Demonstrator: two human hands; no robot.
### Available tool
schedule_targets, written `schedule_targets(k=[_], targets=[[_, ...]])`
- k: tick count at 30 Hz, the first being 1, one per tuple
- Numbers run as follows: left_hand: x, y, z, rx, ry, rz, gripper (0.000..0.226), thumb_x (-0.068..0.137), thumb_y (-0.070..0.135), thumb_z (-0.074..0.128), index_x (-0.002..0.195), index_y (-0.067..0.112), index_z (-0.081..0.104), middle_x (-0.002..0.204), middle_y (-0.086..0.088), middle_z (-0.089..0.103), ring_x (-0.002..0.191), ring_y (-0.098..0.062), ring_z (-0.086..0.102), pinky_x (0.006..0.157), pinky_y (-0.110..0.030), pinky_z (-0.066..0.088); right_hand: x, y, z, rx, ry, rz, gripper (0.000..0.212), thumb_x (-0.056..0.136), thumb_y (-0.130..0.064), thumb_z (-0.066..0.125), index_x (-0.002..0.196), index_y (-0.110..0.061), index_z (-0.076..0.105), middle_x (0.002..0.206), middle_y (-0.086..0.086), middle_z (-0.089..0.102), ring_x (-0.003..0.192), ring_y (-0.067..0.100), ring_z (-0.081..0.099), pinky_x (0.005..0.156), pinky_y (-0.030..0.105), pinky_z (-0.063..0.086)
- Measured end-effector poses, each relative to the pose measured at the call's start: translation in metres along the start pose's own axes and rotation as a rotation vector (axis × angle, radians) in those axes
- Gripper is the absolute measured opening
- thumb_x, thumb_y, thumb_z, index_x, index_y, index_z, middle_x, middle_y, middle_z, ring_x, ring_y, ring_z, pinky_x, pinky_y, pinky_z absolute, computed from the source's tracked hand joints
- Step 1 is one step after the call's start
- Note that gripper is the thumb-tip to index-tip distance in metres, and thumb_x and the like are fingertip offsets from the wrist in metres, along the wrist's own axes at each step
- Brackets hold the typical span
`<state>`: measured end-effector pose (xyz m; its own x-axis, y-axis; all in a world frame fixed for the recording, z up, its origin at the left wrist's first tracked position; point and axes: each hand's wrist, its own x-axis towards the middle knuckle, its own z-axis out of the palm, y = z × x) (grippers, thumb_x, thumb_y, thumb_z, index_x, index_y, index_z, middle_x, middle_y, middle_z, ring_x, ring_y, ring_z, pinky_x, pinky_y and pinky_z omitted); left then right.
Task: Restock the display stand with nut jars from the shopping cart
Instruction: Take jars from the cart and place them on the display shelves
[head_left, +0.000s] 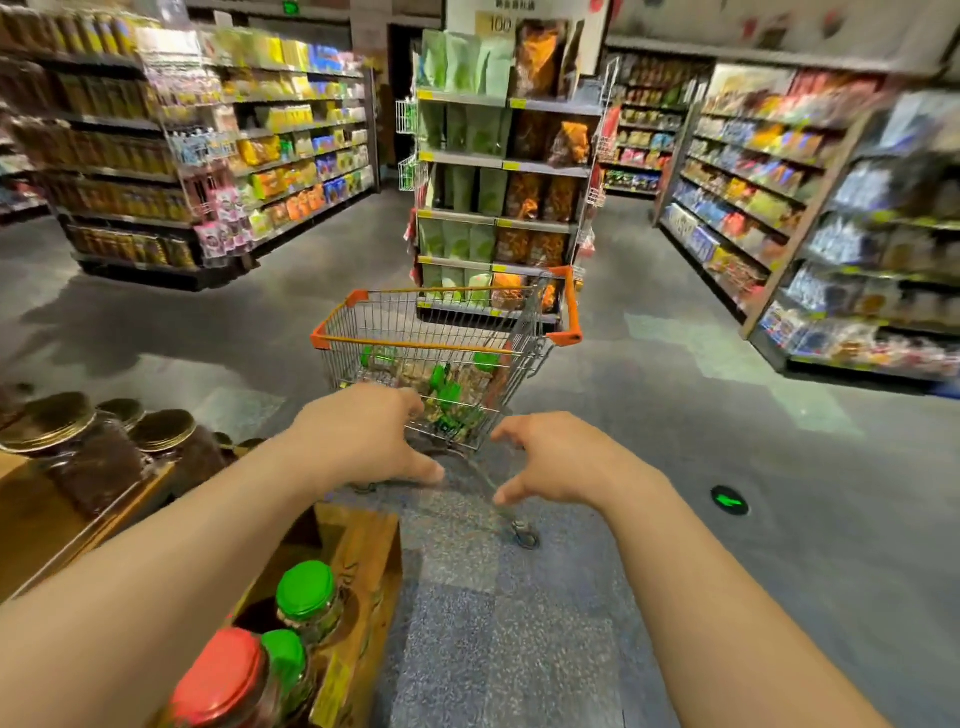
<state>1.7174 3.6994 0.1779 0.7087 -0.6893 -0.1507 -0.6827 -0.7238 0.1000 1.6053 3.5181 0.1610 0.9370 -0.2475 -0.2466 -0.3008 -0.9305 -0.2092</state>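
Three lidded jars nearest the lens at lower left: one red-lidded jar (221, 675), two green-lidded jars (305, 590) on the wooden display stand (363, 566). Further left, three or more dark jars with gold lids (49, 421) on a higher tier. Both arms extended. Left hand (363, 436) and right hand (558, 460) spread, fingers loosely open, gripping nothing. Shopping cart (447, 343), one, orange-trimmed wire, stands just beyond the fingertips; contact not seen. Nut jars in cart (447, 389): green lids visible, count unclear through the mesh and blur. Floor (675, 415) grey speckled, one green arrow marker (730, 500). Supermarket aisles; stocked shelf unit (504, 171) behind cart, shelving both sides.
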Motion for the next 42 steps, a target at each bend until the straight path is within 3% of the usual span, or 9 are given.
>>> schedule_targets(k=[7, 13, 25, 26, 31, 37, 42], targets=[[0.096, -0.042, -0.031, -0.061, 0.032, 0.013, 0.085, 0.076, 0.071, 0.073, 0.148, 0.034, 0.045, 0.14, 0.008, 0.058, 0.124, -0.02, 0.057, 0.088, -0.036, 0.05, 0.094, 0.0, -0.043, 0.013, 0.091, 0.034, 0.074, 0.084, -0.042, 0.081, 0.148, -0.03, 0.046, 0.15, 0.001, 0.053, 0.135, 0.025, 0.05, 0.107, 0.041, 0.046], [0.171, -0.068, -0.04, -0.058, -0.015, 0.048, 0.086, 0.075, 0.071, 0.073, 0.148, 0.035, 0.044, 0.141, 0.01, 0.057, 0.125, -0.019, 0.057, 0.093, -0.039, 0.052, 0.157, 0.008, -0.055, 0.098, 0.087, 0.089, 0.073, 0.085, -0.039, 0.081, 0.149, -0.029, 0.046, 0.146, 0.002, 0.057, 0.133, 0.022, 0.053, 0.104, 0.035, 0.045], [0.3, -0.087, -0.037, -0.039, -0.079, 0.053, 0.084, 0.071, 0.08, 0.069, 0.141, 0.037, 0.051, 0.133, 0.004, 0.063, 0.119, -0.021, 0.06, 0.095, -0.041, 0.054, 0.27, 0.07, -0.068, 0.242, 0.149, 0.115, 0.068, 0.086, -0.045, 0.078, 0.145, -0.027, 0.051, 0.141, 0.004, 0.06, 0.121, 0.022, 0.059, 0.098, 0.036, 0.051], [0.341, -0.08, -0.035, -0.042, -0.085, 0.012, 0.084, 0.071, 0.08, 0.068, 0.141, 0.037, 0.051, 0.133, 0.004, 0.063, 0.121, -0.021, 0.06, 0.096, -0.041, 0.054, 0.308, 0.096, -0.075, 0.256, 0.127, 0.101, 0.067, 0.086, -0.045, 0.079, 0.145, -0.027, 0.052, 0.141, 0.003, 0.06, 0.121, 0.021, 0.059, 0.099, 0.036, 0.051], [0.399, -0.071, -0.042, -0.024, -0.101, -0.04, 0.078, 0.077, 0.075, 0.068, 0.142, 0.035, 0.051, 0.135, 0.001, 0.062, 0.124, -0.022, 0.058, 0.095, -0.035, 0.05, 0.366, 0.135, -0.091, 0.279, 0.114, 0.063, 0.065, 0.086, -0.044, 0.079, 0.144, -0.027, 0.053, 0.141, 0.005, 0.06, 0.122, 0.023, 0.058, 0.093, 0.029, 0.045], [0.516, -0.046, -0.063, -0.036, -0.076, -0.121, 0.075, 0.077, 0.077, 0.065, 0.14, 0.04, 0.051, 0.115, 0.005, 0.07, 0.112, -0.018, 0.062, 0.091, -0.037, 0.052, 0.464, 0.211, -0.142, 0.266, 0.08, 0.001, 0.064, 0.088, -0.043, 0.078, 0.144, -0.028, 0.051, 0.134, 0.006, 0.064, 0.11, 0.021, 0.065, 0.087, 0.029, 0.048], [0.578, -0.039, -0.051, -0.034, -0.093, -0.151, 0.08, 0.07, 0.079, 0.061, 0.138, 0.039, 0.053, 0.129, 0.0, 0.062, 0.117, -0.023, 0.06, 0.097, -0.045, 0.052, 0.525, 0.26, -0.152, 0.238, 0.048, -0.041, 0.065, 0.088, -0.043, 0.076, 0.146, -0.031, 0.049, 0.14, 0.005, 0.059, 0.121, 0.023, 0.059, 0.094, 0.033, 0.049]])
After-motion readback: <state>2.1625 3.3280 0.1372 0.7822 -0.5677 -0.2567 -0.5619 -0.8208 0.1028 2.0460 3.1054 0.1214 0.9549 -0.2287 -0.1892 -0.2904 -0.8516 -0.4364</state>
